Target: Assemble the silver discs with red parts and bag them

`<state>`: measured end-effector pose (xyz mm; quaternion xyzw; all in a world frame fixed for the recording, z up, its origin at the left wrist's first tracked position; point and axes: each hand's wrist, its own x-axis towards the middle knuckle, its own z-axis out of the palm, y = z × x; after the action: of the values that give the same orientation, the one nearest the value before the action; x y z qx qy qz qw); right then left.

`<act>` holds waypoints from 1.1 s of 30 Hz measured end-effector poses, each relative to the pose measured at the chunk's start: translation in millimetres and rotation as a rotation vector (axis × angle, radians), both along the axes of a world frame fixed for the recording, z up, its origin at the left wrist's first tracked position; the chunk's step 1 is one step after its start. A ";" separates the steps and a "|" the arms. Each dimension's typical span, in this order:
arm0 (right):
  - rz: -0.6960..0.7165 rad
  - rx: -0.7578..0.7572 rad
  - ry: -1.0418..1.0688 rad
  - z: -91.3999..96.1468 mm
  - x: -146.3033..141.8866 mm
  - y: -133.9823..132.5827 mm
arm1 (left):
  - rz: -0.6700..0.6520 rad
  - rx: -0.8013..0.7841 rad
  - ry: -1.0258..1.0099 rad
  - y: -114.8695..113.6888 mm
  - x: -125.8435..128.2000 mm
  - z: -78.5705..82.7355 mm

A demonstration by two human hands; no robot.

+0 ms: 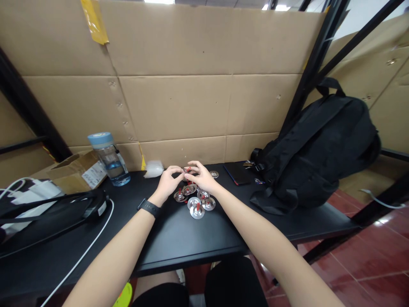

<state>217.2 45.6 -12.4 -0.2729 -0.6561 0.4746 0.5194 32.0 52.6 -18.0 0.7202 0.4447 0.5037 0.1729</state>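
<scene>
Small round metal finger cymbals (197, 210) with red straps lie in a loose cluster on the black table (179, 243). Above the far side of the cluster my two hands meet at the fingertips. My left hand (170, 182) is closed in a pinch, and a dark watch band circles that wrist. My right hand (202, 176) curls its thumb and fingers around the same spot. A red strap (188, 169) shows between the fingers; the rest of this cymbal is mostly hidden by them. One more cymbal (214, 174) lies just right of my right hand.
A water bottle (110, 160), an open cardboard box (76, 170) and a black bag (60, 213) stand at the left, with a white cable (92, 243). A crumpled plastic bag (154, 169) lies behind. Rightward are a dark flat pouch (238, 173) and a black backpack (322, 145).
</scene>
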 end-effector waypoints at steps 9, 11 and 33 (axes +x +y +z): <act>-0.052 0.040 -0.046 -1.3 6.0 5.6 | 0.032 0.010 0.137 -4.5 -6.3 9.0; -0.049 0.042 -0.052 -2.3 6.4 6.8 | 0.050 0.030 0.174 -6.1 -7.2 11.3; -0.524 0.274 -0.914 -2.0 50.9 23.0 | 0.420 0.171 0.731 -5.5 -54.1 21.2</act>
<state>268.1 68.6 -14.4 -0.5357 -0.7810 0.0726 0.3127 -22.1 47.2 3.3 0.7568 0.5704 0.2746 -0.1625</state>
